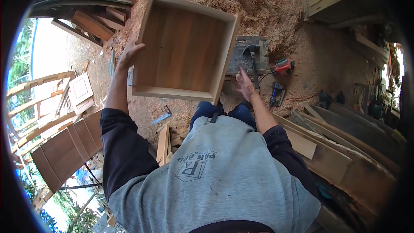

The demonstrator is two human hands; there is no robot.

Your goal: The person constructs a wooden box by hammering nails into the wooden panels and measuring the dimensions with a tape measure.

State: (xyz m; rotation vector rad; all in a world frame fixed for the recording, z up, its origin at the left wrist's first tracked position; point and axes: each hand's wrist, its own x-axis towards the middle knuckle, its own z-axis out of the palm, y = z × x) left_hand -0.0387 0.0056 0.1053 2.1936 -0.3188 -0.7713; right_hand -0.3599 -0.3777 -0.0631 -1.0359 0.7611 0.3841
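A wooden drawer (181, 51), an open box with a brown bottom and paler sides, is held up tilted in front of me. My left hand (130, 54) grips its left side, fingers over the rim. Off the drawer's right side is my right hand (246, 85), fingers stretched out and apart, with nothing visible in it. Just beyond that hand a hammer (253, 62) with a dark head lies on a low, worn work board (240, 56), partly hidden behind the drawer.
Wood shavings (276, 4) are heaped at the back. A red power tool (283, 66) and a blue tool (276, 92) lie right of the board. A try square (163, 115) is on the floor. Planks (332, 155) lean at right; a wooden panel (69, 151) stands at left.
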